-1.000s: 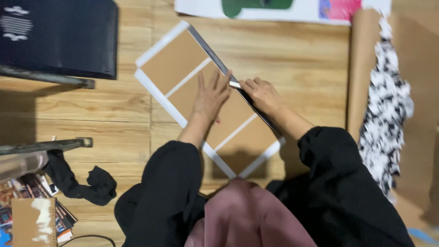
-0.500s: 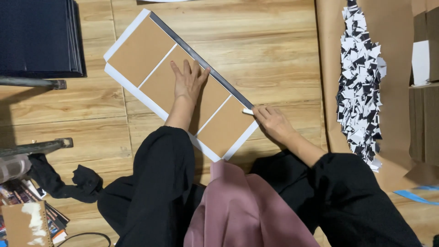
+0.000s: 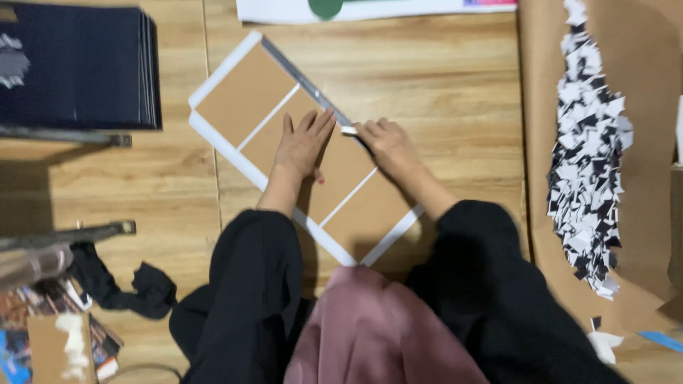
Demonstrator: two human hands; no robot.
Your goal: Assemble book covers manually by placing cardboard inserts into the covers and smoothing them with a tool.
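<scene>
Overhead, a white sheet w/ three brown panels (image 3: 299, 146) lies on the wood floor (image 3: 441, 78), long axis diagonal from far left to near right. Left hand (image 3: 302, 146) presses flat on it, fingers slightly spread. Right hand (image 3: 384, 142) pinches a small cutter (image 3: 348, 130) against a metal ruler (image 3: 306, 82) along the sheet's far-right edge. Paper scraps (image 3: 590, 156) lie right.

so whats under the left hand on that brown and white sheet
The left hand lies flat on the sheet, pressing a brown panel beside the metal ruler. The patch directly under the palm is covered. Wooden floor shows around the sheet.
</scene>
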